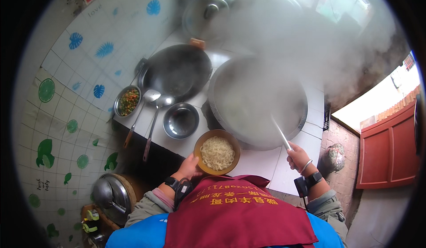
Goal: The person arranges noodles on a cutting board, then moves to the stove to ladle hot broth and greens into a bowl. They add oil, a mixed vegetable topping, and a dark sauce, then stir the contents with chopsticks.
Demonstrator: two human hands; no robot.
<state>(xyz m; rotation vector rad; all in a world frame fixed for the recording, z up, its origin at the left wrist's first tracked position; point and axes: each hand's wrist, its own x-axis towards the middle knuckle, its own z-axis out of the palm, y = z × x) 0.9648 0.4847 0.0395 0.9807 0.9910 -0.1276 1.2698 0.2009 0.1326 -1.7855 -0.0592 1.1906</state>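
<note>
My left hand (189,166) grips the rim of a brown bowl (237,148) at the counter's front edge. Pale cooked noodles (217,153) lie in the bowl. My right hand (298,156) is closed around the metal handle (280,131) of a utensil. The handle slants into a large steaming pot (215,106) beyond the bowl. Thick steam hides the utensil's far end and most of the pot's contents.
A dark wok (176,69) sits left of the pot. Near it are a metal bowl (181,120), a spatula (151,95), a ladle (165,100) and a bowl of chopped vegetables (129,102). White tiles (259,163) cover the counter. A red door (387,148) stands at right.
</note>
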